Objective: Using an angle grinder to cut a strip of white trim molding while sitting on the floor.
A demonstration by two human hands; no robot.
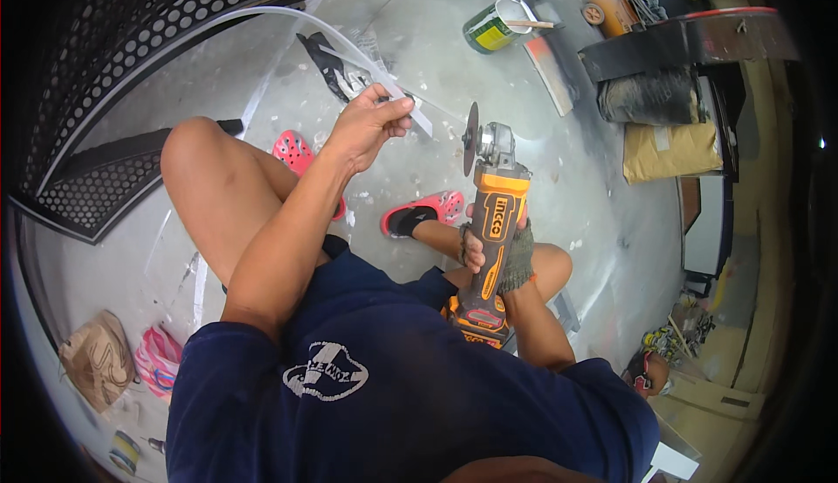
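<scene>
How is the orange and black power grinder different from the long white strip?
The orange and black power grinder is chunky, while the long white strip is thin. The grinder's body is straight; the strip bends in a curve. The grinder is in the gloved right hand, the strip in the bare left hand. Both are held.

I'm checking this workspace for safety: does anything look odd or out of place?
Yes, mildly: the right hand, holding the grinder, wears a glove, but the left hand, pinching a white strip, is bare, an odd mismatch. White spots mark the floor, perhaps spilled paint.
</scene>
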